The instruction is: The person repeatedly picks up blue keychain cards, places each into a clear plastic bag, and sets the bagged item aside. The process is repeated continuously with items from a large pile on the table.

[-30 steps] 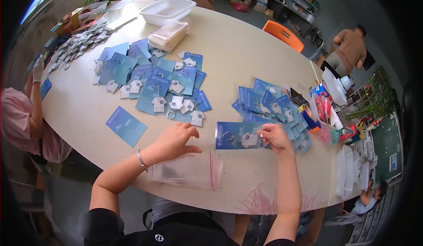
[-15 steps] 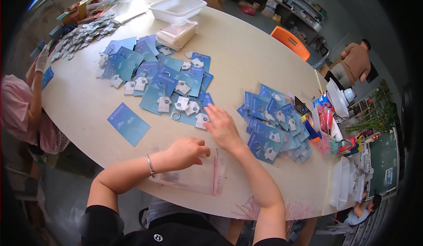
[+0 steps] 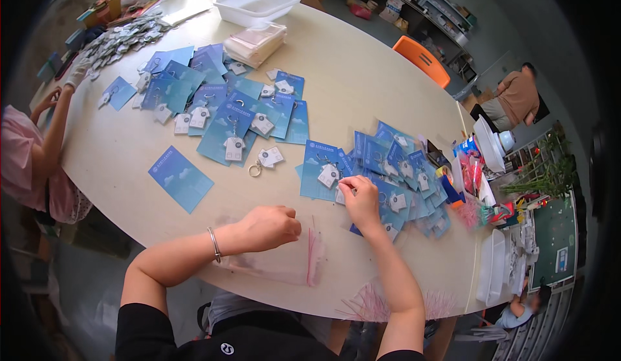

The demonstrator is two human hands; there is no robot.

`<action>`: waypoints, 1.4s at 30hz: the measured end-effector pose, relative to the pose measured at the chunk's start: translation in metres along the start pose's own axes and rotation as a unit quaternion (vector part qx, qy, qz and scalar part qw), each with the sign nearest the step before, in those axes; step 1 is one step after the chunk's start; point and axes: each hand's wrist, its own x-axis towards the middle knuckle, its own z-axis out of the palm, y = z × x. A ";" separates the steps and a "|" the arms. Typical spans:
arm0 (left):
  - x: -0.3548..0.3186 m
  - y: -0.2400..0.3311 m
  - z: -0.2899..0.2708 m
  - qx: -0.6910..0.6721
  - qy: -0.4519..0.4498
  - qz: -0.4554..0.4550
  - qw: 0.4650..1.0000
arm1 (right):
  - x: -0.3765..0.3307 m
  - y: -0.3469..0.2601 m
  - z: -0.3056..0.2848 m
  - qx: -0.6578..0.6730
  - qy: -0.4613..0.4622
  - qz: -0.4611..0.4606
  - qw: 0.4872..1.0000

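Observation:
At the left edge of the right-hand pile, my right hand (image 3: 362,204) pinches at a white T-shirt-shaped keychain (image 3: 328,175) on a blue card (image 3: 318,189). My left hand (image 3: 268,227) is curled closed above a clear plastic bag (image 3: 275,261) with a pink seal strip; whatever its fingers hold, if anything, is hidden. Blue cards with keychains form a heap (image 3: 236,112) at centre left. Between the heaps lies a loose white keychain (image 3: 270,158) with a metal ring. One bare blue card (image 3: 180,179) rests by itself at the left.
A stack of clear bags (image 3: 255,43) and a white tub (image 3: 255,5) stand at the back. Many grey pieces (image 3: 129,44) are piled far left, beside a seated person in pink (image 3: 29,154). Pink ties (image 3: 401,304) lie near the front edge.
My right hand has moved right, and cards with keychains have shifted from the middle heap to the right pile. My left fingers have curled tighter. The person's card now lies on the table.

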 end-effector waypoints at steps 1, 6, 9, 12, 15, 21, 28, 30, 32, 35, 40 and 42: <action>0.001 0.001 -0.001 -0.012 0.000 -0.007 1.000 | -0.003 -0.003 0.005 -0.074 0.020 -0.031 0.997; 0.002 0.002 -0.004 -0.008 -0.020 -0.035 0.999 | -0.014 -0.027 0.044 -0.245 0.037 -0.182 0.951; 0.000 -0.001 -0.002 0.001 -0.012 -0.024 1.000 | -0.016 -0.020 0.050 -0.203 -0.013 -0.290 0.935; 0.000 0.001 -0.004 0.004 -0.013 -0.017 1.000 | -0.014 -0.010 0.043 -0.164 -0.020 -0.298 0.940; -0.003 -0.001 -0.001 -0.015 0.002 -0.016 1.000 | -0.008 -0.023 0.037 -0.120 -0.024 -0.131 0.984; 0.002 -0.001 -0.010 -0.103 -0.003 -0.099 0.990 | 0.020 -0.059 0.039 -0.218 -0.103 0.114 0.964; 0.005 -0.017 -0.018 -0.168 0.050 -0.191 0.966 | 0.019 -0.039 0.041 -0.095 -0.089 0.077 0.989; 0.006 -0.018 -0.020 -0.180 0.044 -0.211 0.960 | 0.013 -0.037 0.037 0.021 -0.064 0.084 0.994; 0.007 -0.020 -0.021 -0.210 0.043 -0.232 0.949 | 0.009 -0.029 0.022 0.184 -0.039 0.091 0.978; 0.008 -0.024 -0.025 -0.226 0.060 -0.240 0.942 | -0.002 -0.019 -0.022 0.346 -0.126 0.134 0.920; 0.008 -0.027 -0.026 -0.246 0.064 -0.266 0.930 | -0.017 0.013 -0.053 0.372 -0.254 0.205 0.869; 0.009 -0.024 -0.027 -0.242 0.052 -0.266 0.932 | -0.019 0.018 -0.052 0.376 -0.287 0.207 0.856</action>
